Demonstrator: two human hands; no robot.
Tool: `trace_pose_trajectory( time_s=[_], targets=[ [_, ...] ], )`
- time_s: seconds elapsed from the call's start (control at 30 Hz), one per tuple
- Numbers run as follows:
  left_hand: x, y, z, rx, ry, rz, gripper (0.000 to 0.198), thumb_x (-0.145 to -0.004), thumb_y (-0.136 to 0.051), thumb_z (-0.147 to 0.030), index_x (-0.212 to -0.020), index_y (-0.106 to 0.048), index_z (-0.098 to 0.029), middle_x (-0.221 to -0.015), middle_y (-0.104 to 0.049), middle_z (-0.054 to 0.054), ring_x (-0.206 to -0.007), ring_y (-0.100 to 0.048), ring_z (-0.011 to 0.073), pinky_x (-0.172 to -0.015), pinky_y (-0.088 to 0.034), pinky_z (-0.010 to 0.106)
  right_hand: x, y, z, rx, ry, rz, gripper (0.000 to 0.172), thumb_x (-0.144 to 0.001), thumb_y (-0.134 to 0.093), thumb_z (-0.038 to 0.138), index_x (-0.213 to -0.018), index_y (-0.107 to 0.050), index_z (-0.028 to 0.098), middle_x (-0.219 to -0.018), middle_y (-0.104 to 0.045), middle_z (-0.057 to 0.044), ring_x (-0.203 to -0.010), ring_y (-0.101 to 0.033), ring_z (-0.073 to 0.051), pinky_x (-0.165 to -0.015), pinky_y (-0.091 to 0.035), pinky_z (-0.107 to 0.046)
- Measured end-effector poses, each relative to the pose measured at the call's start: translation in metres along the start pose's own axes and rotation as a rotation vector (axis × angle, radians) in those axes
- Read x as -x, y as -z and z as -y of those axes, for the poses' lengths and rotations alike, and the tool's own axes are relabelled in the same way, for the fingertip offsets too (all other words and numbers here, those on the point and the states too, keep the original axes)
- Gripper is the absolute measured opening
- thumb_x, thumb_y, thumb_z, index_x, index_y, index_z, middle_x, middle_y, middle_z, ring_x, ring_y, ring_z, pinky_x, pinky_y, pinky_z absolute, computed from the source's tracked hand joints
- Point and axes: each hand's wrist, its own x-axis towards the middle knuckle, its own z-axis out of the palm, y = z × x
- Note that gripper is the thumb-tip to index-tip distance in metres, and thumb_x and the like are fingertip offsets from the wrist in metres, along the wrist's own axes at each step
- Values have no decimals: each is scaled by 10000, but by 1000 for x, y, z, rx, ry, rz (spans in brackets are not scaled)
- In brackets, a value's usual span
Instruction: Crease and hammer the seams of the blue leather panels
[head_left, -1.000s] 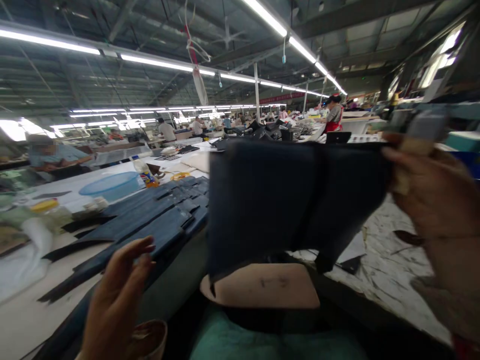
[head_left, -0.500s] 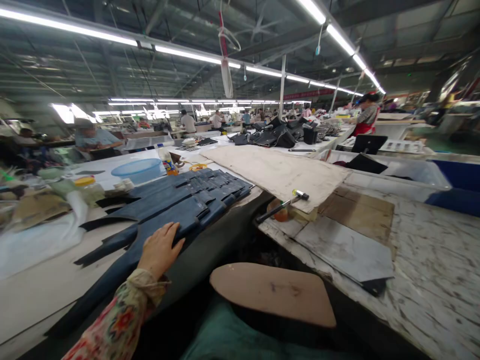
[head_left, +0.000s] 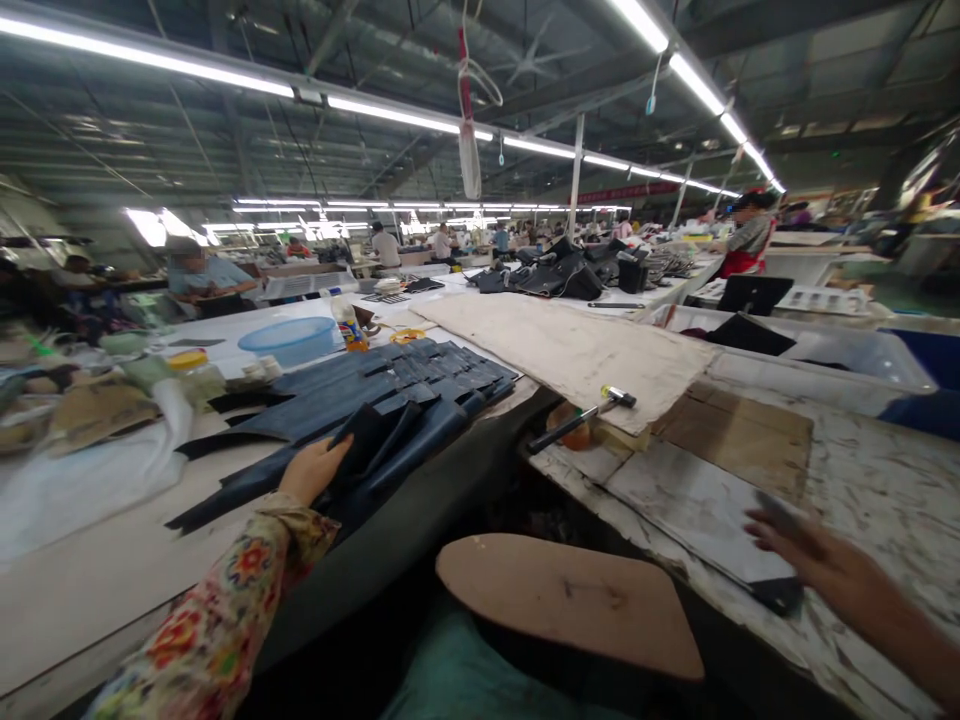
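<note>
My left hand (head_left: 316,470), below a floral sleeve, is closed on the edge of a dark blue leather-like piece (head_left: 367,435), lifting and folding it back. Beneath and beyond it, more such blue pieces (head_left: 330,385) lie in overlapping rows on the left table. Over the right table is my right hand (head_left: 825,555), smeared by motion. A dark grey shape shows along its fingers, and I cannot make out whether it is held. Near that hand are a pale grey sheet (head_left: 690,500) and a small black piece (head_left: 777,594) at the sheet's corner.
A hammer (head_left: 581,420) lies across the front edge beside a cream board (head_left: 555,335). A tan round-ended board (head_left: 570,595) is low in front of me. A blue basin (head_left: 289,338), a yellow-lidded jar (head_left: 193,375) and a clear bin (head_left: 825,350) stand farther off.
My left hand, earlier flat on the blue pieces, now grips one and has raised its edge. My right hand has come into view from the right. The view has shifted slightly.
</note>
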Motion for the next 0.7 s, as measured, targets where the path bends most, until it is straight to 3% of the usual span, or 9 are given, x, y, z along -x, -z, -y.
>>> trace_pose_trajectory(
  time_s=[0.07, 0.13, 0.2, 0.3, 0.43, 0.57, 0.7],
  targets=[
    [4, -6, -4, -21, 2, 6, 564, -863, -255, -524, -1032, -653, -162, -932, -702, 115, -905, -645, 255, -739, -460, 288, -8, -52, 31, 19, 128, 345, 264, -817, -448, 447, -867, -663, 301, -872, -686, -93, -813, -644, -255, -717, -493, -398],
    [9, -10, -9, -52, 12, -1, 559, -868, -249, -527, -1049, -644, -176, -951, -698, 130, -919, -640, 277, -747, -453, 314, -9, -107, 78, 55, 332, 583, 278, -862, -390, 343, -965, -635, 260, -916, -671, -75, -845, -626, -222, -747, -489, -357],
    [14, -13, -13, -86, 23, -16, 552, -878, -234, -517, -1031, -643, -179, -939, -696, 145, -899, -643, 296, -734, -448, 338, -5, -158, 129, 79, 524, 719, 263, -864, -379, 243, -949, -626, 211, -916, -658, -60, -873, -601, -198, -778, -480, -333],
    [20, -16, -17, -133, 26, -42, 539, -893, -218, -493, -973, -647, -178, -906, -697, 153, -851, -650, 296, -697, -441, 340, 0, -219, 195, 67, 777, 783, 285, -821, -423, 127, -1035, -603, 173, -1062, -629, -55, -1051, -533, -168, -913, -421, -290],
    [24, -19, -18, -161, 6, -63, 490, -904, -244, -470, -935, -638, -181, -887, -700, 126, -823, -655, 253, -664, -426, 294, 1, -277, 252, 150, 982, 795, 267, -856, -439, 164, -1081, -583, 168, -1137, -600, -50, -1133, -474, -131, -982, -352, -231],
    [23, -21, -14, -147, -27, -72, 441, -911, -275, -444, -904, -637, -194, -872, -700, 103, -810, -652, 233, -651, -416, 274, -4, -317, 275, 245, 945, 798, 200, -866, -447, 216, -967, -616, 178, -1032, -629, -50, -1051, -526, -153, -896, -414, -244],
    [20, -25, -8, -106, -35, -98, 480, -915, -248, -469, -886, -640, -193, -846, -698, 100, -789, -649, 243, -648, -409, 283, -13, -342, 269, 372, 819, 757, 221, -861, -421, 183, -927, -621, 116, -977, -630, -119, -975, -551, -212, -802, -457, -307]
  ],
)
